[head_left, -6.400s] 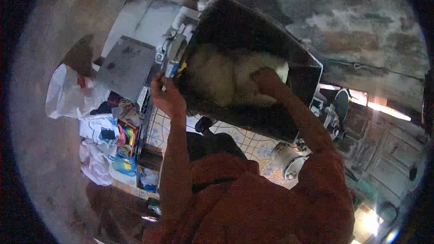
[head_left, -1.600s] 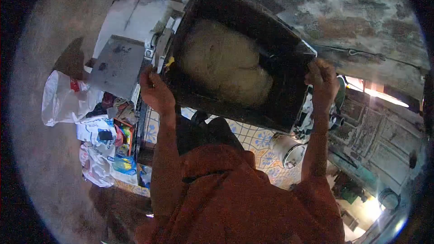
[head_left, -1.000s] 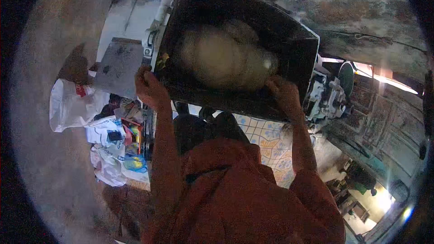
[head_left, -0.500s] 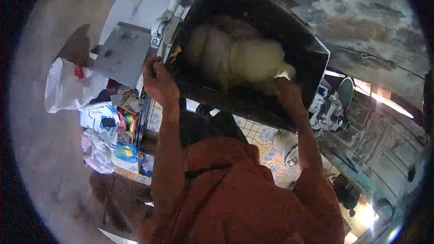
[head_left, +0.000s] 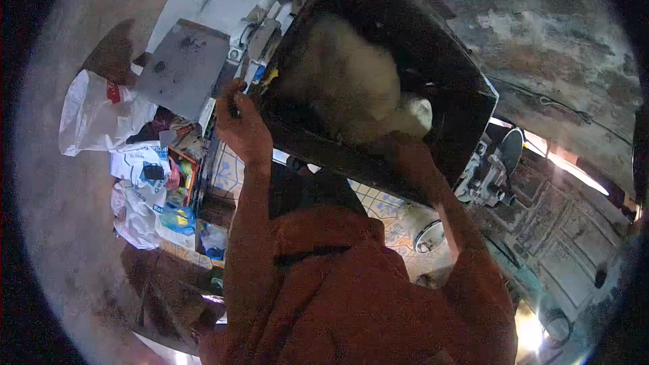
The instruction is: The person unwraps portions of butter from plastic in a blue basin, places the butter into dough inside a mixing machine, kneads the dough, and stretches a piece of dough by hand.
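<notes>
The left hand [head_left: 243,125] hung half curled just beside the metal fittings [head_left: 262,39] at the left end of a dark trough [head_left: 463,105], and whether it gripped anything could not be told; fingers clear of that metal seemed safest. Inside the trough, left and middle, lay a blurred, soft-looking pale mass [head_left: 355,71], and at its near right side the right hand [head_left: 407,154] reached in, its grip too dark to read, where broad, even pressure seemed wiser than pinching

Right hand [head_left: 407,154] is down in this dark bin [head_left: 461,109] by a big blurry pale lump [head_left: 355,71], left hand [head_left: 243,128] just outside.
</notes>
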{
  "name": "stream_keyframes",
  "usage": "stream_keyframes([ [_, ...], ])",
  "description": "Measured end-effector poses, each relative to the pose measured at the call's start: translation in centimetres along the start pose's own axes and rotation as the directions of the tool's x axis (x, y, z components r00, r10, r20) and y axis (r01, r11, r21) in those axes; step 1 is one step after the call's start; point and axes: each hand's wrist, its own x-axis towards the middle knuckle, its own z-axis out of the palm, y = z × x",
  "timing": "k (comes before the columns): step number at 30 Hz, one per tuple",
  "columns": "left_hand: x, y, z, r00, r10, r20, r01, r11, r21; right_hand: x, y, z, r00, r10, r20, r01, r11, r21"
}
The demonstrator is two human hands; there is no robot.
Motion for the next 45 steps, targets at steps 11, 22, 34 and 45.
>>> stream_keyframes([
  [11,0.1,0.0,-0.3,0.999,-0.023,0.040,0.021,0.999,0.042,3.4,4.7,-1.0,0.897,0.030,-0.442,-0.071,0.995,-0.076],
  [22,0.0,0.3,0.1,0.999,-0.054,-0.009,0.054,0.999,-0.008,-3.6,3.0,0.3,0.968,-0.007,-0.250,0.008,1.000,0.004],
  [34,0.0,-0.8,0.3,1.000,0.014,-0.004,-0.014,1.000,0.017,8.9,0.3,4.5,0.931,-0.366,0.001,0.335,0.850,-0.407],
  [45,0.0,-0.6,0.0,0.994,-0.094,0.047,0.097,0.994,-0.053,-4.0,3.0,-3.7,0.944,0.064,-0.324,-0.067,0.998,0.004],
])
